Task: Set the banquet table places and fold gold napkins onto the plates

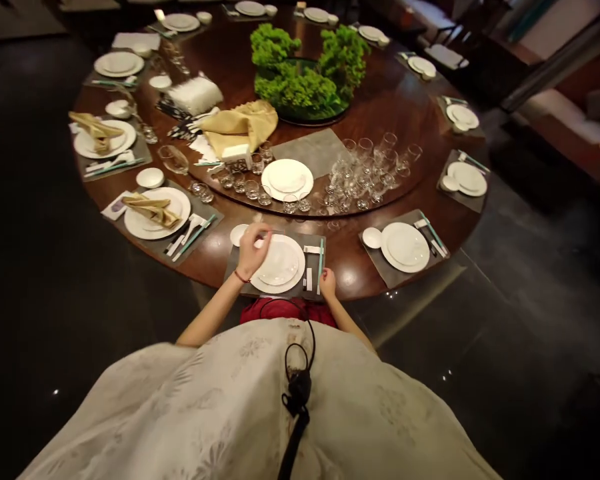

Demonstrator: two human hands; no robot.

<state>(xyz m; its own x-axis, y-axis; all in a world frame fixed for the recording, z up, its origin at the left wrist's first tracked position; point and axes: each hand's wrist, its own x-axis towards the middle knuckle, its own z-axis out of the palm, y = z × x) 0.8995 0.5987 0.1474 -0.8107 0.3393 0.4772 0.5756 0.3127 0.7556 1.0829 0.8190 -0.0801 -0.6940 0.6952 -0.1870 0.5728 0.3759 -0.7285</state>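
My left hand (pixel 253 251), a red cord at its wrist, is over the left side of a white plate (pixel 280 275) stacked on a larger one. Its fingers curl in toward the thumb; whatever they may hold cannot be made out. Just beyond that hand, a small white bowl (pixel 239 235) is partly covered by it. At the right edge of the grey placemat (pixel 314 239), my right hand (pixel 328 283) is closed at the lower end of chopsticks in a teal-and-white sleeve (pixel 321 257). A white rest and dark-handled cutlery lie between plate and chopsticks.
Stemmed and small glasses (pixel 367 177) crowd the turntable beside a stacked plate (pixel 287 179). Gold cloth (pixel 243 127) and a green plant centrepiece (pixel 305 93) stand farther back. Neighbouring settings include a folded gold napkin (pixel 153 209) at left and a bare plate (pixel 405 247) at right.
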